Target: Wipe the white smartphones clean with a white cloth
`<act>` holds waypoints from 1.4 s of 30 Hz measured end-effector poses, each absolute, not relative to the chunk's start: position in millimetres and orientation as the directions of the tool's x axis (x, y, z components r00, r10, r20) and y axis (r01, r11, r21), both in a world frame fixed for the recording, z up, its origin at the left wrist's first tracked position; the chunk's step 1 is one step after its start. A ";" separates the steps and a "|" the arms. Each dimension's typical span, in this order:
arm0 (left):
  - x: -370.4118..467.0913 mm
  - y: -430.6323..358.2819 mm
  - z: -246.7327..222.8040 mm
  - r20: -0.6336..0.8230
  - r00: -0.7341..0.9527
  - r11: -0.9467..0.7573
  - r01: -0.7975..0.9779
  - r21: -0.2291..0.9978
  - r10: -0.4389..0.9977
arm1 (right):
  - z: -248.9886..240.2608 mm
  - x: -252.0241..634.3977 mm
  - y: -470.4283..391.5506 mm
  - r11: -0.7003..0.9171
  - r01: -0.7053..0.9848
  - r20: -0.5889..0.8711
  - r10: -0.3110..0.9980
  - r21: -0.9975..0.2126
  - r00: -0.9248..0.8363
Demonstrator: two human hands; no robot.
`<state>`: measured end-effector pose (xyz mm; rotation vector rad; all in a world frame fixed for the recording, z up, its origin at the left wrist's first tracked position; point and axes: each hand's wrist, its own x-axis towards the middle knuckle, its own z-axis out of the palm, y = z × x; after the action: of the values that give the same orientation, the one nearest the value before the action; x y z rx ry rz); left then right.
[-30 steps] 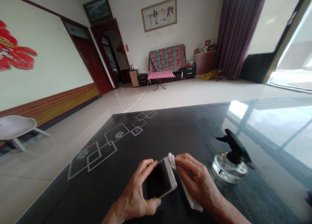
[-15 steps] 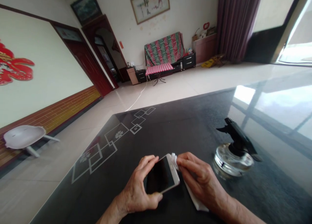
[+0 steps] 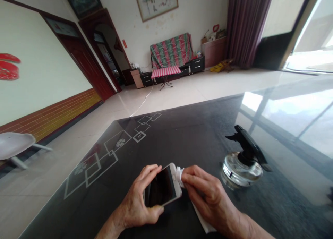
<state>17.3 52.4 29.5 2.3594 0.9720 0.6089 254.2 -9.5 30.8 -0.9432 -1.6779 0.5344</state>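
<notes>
Shiny blk tbl point(image 3: 187, 135); clr spray btl point(image 3: 246, 159) on R side

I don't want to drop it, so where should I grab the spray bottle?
Hold the spray bottle by its black neck, probably from the near right: the neck is narrower than the squat clear base, the head's long back slopes that way, and the thin prong points left.

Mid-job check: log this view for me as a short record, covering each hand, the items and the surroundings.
Left hand: grips phone, fingers on the far edge, thumb on the near one
Right hand: pinches white cloth
Phone: screen dark, button end toward the right hand
Cloth: bunched tip at the phone's button end
Spray bottle: clear, black trigger top, upright on black table
Background: white stool, purple curtain
</notes>
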 end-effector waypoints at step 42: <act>3.5 67.3 24.8 0.276 0.602 -0.599 0.439 0.669 0.749 | 45.1 237.3 10.3 0.663 0.243 0.660 0.744 -0.708 -0.105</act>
<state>3.5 67.3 24.8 2.2797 0.9372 0.7440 237.3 10.3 45.1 -0.8148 -1.6666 0.5136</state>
